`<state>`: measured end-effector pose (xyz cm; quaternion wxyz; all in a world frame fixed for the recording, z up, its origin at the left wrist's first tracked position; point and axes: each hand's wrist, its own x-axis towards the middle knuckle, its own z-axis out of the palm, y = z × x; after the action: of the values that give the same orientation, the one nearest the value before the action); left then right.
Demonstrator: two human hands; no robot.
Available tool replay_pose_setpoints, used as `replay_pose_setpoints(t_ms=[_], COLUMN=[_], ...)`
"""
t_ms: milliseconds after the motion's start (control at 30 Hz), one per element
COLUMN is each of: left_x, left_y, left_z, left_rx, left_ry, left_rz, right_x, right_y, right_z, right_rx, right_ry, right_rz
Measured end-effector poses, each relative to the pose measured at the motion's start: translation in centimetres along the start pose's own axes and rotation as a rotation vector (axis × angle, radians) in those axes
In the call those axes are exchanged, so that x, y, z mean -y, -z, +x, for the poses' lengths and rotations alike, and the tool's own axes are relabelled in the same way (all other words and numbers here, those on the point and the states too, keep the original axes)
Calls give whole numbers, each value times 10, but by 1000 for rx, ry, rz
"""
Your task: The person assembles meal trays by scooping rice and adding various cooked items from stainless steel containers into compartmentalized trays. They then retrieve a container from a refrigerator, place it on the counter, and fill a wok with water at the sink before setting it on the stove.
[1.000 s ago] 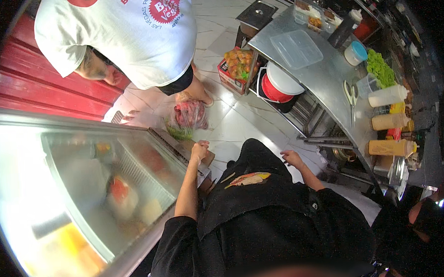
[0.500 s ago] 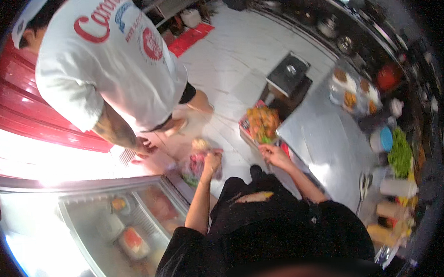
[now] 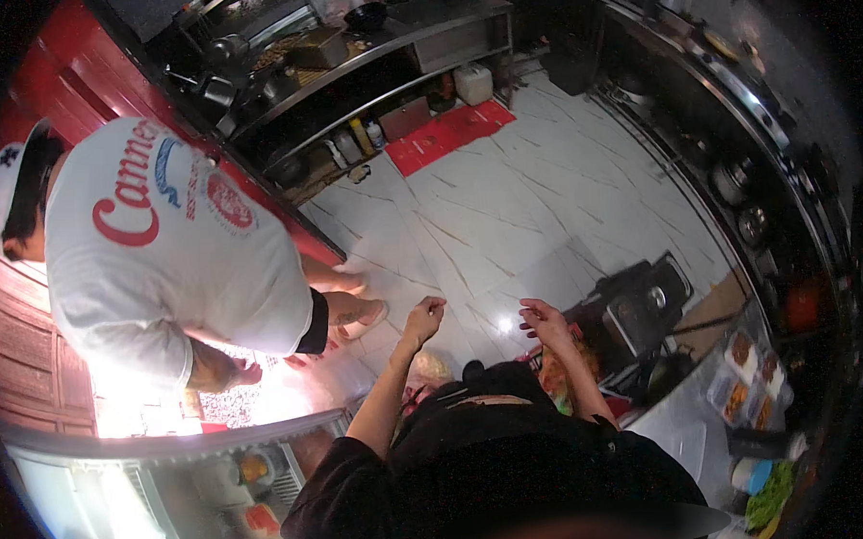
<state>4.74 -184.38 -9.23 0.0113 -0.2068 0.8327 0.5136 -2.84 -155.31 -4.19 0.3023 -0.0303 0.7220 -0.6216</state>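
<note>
My left hand [image 3: 425, 321] is held out in front of me over the floor, its fingers curled closed; whatever they may hold is too small to make out. To its right, my right hand [image 3: 546, 323] has its fingers apart, with nothing seen in them. Beneath my right forearm lies orange food [image 3: 556, 374] in a red-edged container, partly covered by my arm and body. Close below my left forearm, a pale yellow thing [image 3: 430, 368] in a bag shows in part beside my dark shirt.
A person in a white shirt [image 3: 176, 252] stands at the left, turned away. An opened cold cabinet [image 3: 162, 493] is at the lower left. A steel counter [image 3: 675, 437] with food trays [image 3: 745, 381] is at the right, a lidded black box [image 3: 650, 303] beside it. A red mat [image 3: 450, 137] lies ahead.
Both hands have moved up and away from the bag and the orange food, and my right fingers have spread. The view has tilted toward the far floor; the other person appears farther left.
</note>
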Motion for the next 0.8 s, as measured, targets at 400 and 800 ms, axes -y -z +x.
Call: replay_pose_setpoints(t_ms=[400,800], left_x=[-128,-103], left_y=[139,326], left_z=[337,656], left_rx=[-356,-760], left_ry=[-7,-84], left_rz=[-359,-349], right_x=[-196,-72], right_y=[128,163], right_z=[310,548], right_rx=[-65,-37], right_ry=[-32,-513], right_rz=[-803,167])
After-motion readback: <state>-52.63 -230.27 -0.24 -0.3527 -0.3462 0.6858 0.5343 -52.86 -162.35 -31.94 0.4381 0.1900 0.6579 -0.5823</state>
